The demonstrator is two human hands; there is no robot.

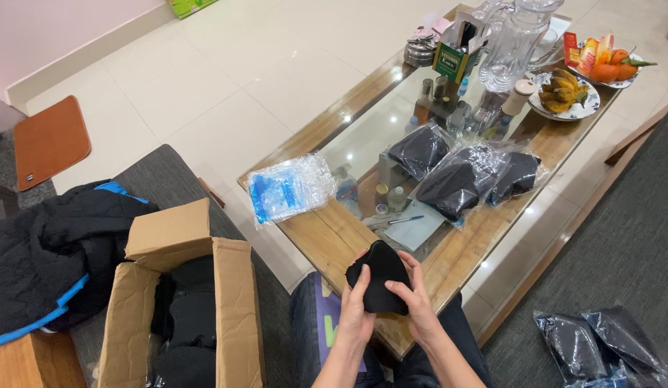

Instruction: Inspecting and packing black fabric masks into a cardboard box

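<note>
Both my hands hold a black fabric piece above my lap, at the near edge of the wood-and-glass coffee table. My left hand grips its left side and my right hand grips its right side with the thumb on top. On the table beyond lie three clear plastic bags of black fabric items and an empty-looking clear and blue plastic bag.
An open cardboard box with black items stands on the grey sofa at my left, beside a black and blue jacket. More bagged black items lie on the right. Glass jugs, fruit plates and small bottles crowd the far table end.
</note>
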